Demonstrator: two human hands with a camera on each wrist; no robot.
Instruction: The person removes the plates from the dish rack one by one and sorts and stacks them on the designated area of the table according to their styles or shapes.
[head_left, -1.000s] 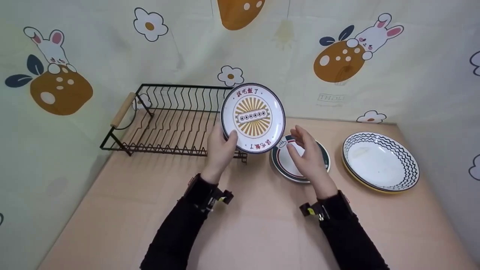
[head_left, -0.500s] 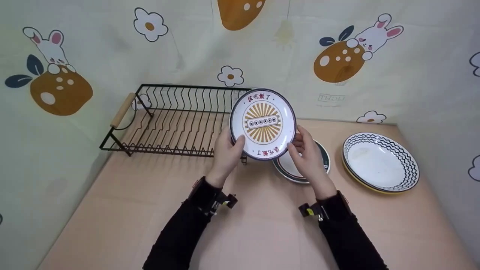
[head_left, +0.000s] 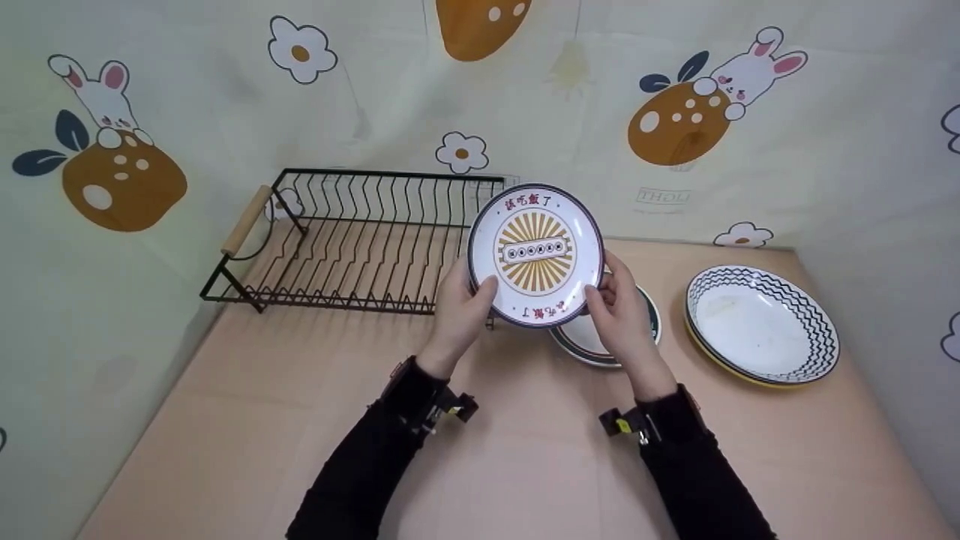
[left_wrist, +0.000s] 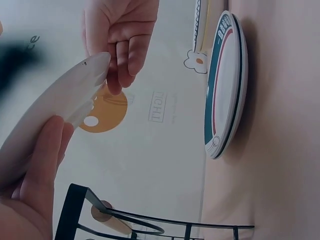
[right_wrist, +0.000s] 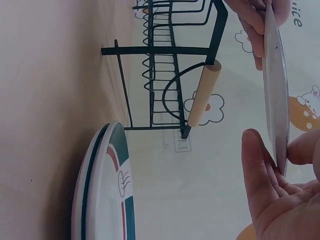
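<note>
while both hands grip the sunburst plate (head_left: 535, 255) upright above the desk's middle, left hand (head_left: 463, 306) and right hand (head_left: 621, 315) pinching opposite rims, keep thumbs clear and line its edge with a slot of the dish rack (head_left: 352, 240) near the far left edge.
</note>
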